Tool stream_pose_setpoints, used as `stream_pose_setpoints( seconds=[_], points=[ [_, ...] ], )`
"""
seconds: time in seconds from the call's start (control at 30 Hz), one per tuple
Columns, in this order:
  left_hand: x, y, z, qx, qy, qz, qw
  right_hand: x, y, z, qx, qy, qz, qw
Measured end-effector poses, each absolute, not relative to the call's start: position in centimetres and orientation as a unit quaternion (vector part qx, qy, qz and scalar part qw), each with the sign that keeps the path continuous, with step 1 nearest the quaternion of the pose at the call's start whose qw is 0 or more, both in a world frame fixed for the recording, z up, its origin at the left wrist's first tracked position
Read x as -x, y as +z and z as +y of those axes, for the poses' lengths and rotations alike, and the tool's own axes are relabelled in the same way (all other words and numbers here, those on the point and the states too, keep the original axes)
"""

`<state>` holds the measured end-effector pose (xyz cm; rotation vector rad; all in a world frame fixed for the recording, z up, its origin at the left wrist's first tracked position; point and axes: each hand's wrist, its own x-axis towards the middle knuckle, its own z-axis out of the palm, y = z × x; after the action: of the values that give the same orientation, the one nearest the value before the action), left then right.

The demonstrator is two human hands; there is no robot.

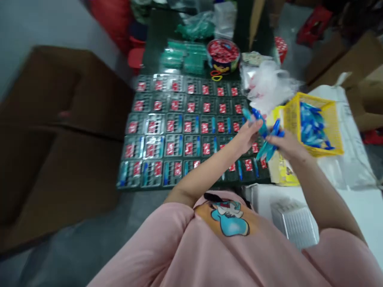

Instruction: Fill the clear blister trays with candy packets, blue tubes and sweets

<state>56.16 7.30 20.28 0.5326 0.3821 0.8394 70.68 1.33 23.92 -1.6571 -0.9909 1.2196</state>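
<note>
My left hand [249,134] is closed on a few blue and light-blue pens [262,126] above the right side of the tray rows. Close beside it, my right hand [287,145] grips a bunch of similar pens [269,148], which fan out between the two hands. Below them, clear plastic trays [174,135] lie in rows on a dark table, each with a small red-and-white packet [170,148]. Many of the nearer trays also have a pen [198,146] in a slot; the farthest two rows show packets only. My forearms hide part of the near rows.
A yellow basket [338,126] of pens stands to my right. Behind the trays are a round tub [224,67] of red packets, scissors [216,75] and stacked green-tinted plastic [187,57]. White plastic bags [269,85] lie back right. A large cardboard box [60,159] stands left.
</note>
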Motion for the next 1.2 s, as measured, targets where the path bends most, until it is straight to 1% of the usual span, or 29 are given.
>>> stream_pose_setpoints(
  seconds=[0.07,0.13,0.2,0.27,0.4,0.5,0.6,0.7,0.8,0.93,1.03,1.1,1.2],
  points=[
    [-50.6,18.9,5.0,-0.230,0.404,0.234,0.854,-63.8,20.7,-0.7,0.581,0.631,-0.353,0.374],
    [-44.9,17.3,2.4,-0.182,0.409,0.326,0.832,-57.5,17.5,-2.8,0.523,0.723,-0.300,0.335],
    [-39.1,15.5,-0.1,-0.114,0.423,0.411,0.799,-52.1,14.9,-4.5,0.494,0.777,-0.264,0.286],
    [-33.1,13.8,-2.3,-0.046,0.435,0.455,0.776,-47.5,13.3,-5.5,0.464,0.813,-0.255,0.243],
    [-22.0,11.0,-7.1,-0.001,0.459,0.503,0.732,-40.0,12.3,-6.5,0.411,0.845,-0.268,0.212],
    [-15.8,10.0,-11.4,-0.006,0.399,0.510,0.762,-33.8,11.6,-8.1,0.425,0.837,-0.271,0.213],
    [-10.9,10.2,-15.5,0.000,0.355,0.475,0.805,-26.2,10.6,-11.0,0.462,0.805,-0.276,0.249],
    [-5.8,11.2,-18.5,0.002,0.380,0.471,0.796,-18.6,10.1,-13.6,0.507,0.753,-0.330,0.257],
    [-0.7,11.9,-20.2,-0.031,0.418,0.474,0.775,-12.6,10.4,-14.5,0.521,0.689,-0.451,0.224],
    [4.6,11.9,-20.5,-0.076,0.421,0.467,0.774,-7.6,11.0,-13.2,0.464,0.589,-0.626,0.214],
    [7.8,11.3,-19.4,-0.074,0.414,0.477,0.772,-4.6,10.6,-11.4,0.410,0.534,-0.711,0.201],
    [10.0,10.7,-18.3,-0.066,0.412,0.494,0.763,-2.3,10.0,-10.0,0.385,0.536,-0.728,0.189],
    [13.6,9.8,-16.1,-0.046,0.405,0.524,0.748,2.0,8.8,-7.9,0.368,0.582,-0.702,0.180]
  ],
)
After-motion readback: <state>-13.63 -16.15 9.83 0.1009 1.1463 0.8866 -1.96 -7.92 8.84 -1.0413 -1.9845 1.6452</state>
